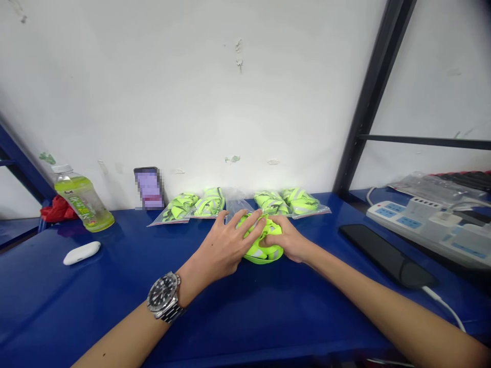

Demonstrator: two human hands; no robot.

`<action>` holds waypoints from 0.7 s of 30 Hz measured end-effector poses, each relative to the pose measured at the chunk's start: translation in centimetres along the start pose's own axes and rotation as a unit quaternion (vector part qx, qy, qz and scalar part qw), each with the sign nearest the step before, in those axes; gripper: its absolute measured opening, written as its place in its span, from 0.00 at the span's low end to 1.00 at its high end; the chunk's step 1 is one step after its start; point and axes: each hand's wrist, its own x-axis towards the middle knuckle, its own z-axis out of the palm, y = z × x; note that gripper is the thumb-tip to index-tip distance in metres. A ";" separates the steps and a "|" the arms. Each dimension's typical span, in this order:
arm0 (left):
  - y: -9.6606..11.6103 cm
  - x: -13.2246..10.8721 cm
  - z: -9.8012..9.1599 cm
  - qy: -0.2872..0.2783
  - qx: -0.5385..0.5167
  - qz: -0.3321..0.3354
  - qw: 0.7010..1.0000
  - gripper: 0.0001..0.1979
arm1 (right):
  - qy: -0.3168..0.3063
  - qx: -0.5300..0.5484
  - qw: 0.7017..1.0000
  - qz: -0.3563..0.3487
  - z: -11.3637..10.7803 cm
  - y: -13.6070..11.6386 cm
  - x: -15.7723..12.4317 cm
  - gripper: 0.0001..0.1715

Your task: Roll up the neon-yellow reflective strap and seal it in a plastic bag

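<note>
Wristwatch (164, 296) on left hand (222, 248); both hands, right (288, 241) too, clasp neon-yellow bundle (263, 250); bottle (82, 198) label unreadable.

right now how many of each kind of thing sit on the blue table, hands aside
clear plastic bags packed with neon yellow reflective bands: 4
loose neon yellow reflective band bundle under both hands: 1
green drink bottle with white cap: 1
small white oval case: 1
phone leaning on the wall: 1
black flat phone on a cable: 1
white power strip: 1
total: 10
</note>
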 end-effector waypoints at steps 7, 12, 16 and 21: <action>-0.1 0.7 0.4 0.000 -0.007 -0.007 1.000 0.47 | 0.029 0.042 0.998 0.038 -0.3 -0.1 -0.4 0.25; 0.3 0.9 0.7 0.021 -0.006 -0.013 1.000 0.45 | 0.044 0.014 0.998 0.047 0.2 -0.5 -0.5 0.27; 0.1 1.1 1.6 0.065 -0.006 0.006 0.998 0.37 | 0.020 -0.045 0.998 0.026 0.5 -0.7 -0.5 0.22; -0.5 1.5 2.6 0.073 -0.026 -0.047 0.996 0.24 | -0.036 -0.042 0.998 0.007 0.6 -0.9 -0.4 0.24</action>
